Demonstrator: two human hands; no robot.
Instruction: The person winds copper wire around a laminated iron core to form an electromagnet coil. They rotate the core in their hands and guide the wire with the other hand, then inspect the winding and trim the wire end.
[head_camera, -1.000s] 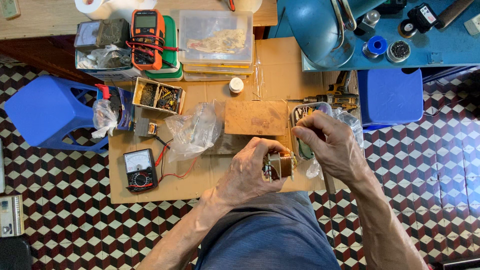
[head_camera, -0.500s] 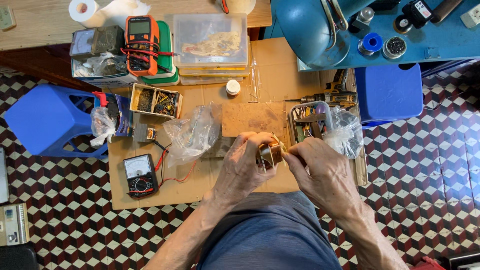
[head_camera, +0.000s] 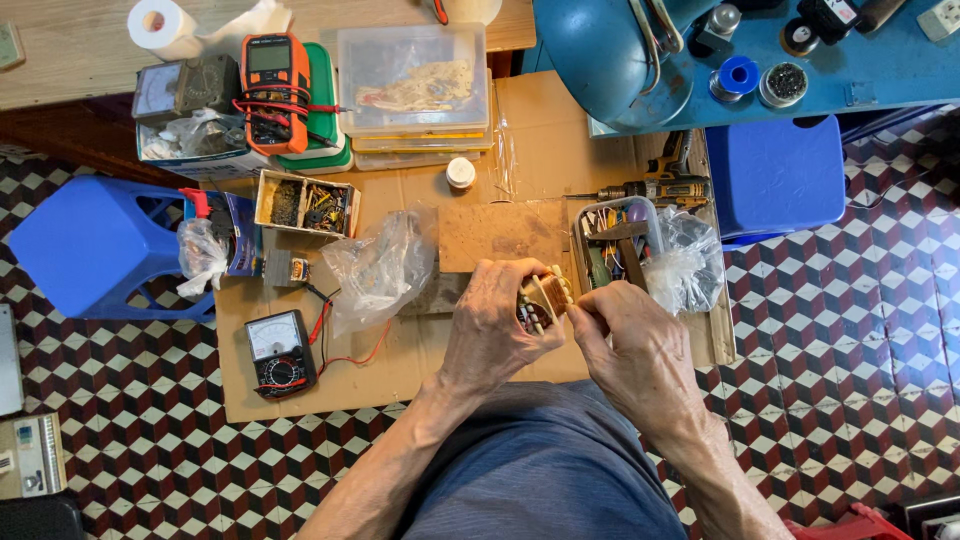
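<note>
My left hand (head_camera: 495, 325) grips a small transformer (head_camera: 543, 299) with a tan coil and dark metal core, holding it above the cardboard sheet (head_camera: 400, 365) on the floor. My right hand (head_camera: 635, 345) meets it from the right, with fingertips pinching at the tan side of the transformer. Both hands are close together just over my knees. What exactly the right fingers pinch is too small to tell.
An analog meter (head_camera: 278, 350) with red leads lies left. A crumpled clear bag (head_camera: 380, 265), a wooden block (head_camera: 500, 235), a box of small parts (head_camera: 305, 203), a tool tub (head_camera: 620, 250), an orange multimeter (head_camera: 274, 90) and blue stools (head_camera: 95, 245) (head_camera: 775, 175) surround the cardboard.
My right hand came down from beside the tool tub to the transformer. Both hands shifted slightly up the cardboard, and the transformer is turned more toward the right hand.
</note>
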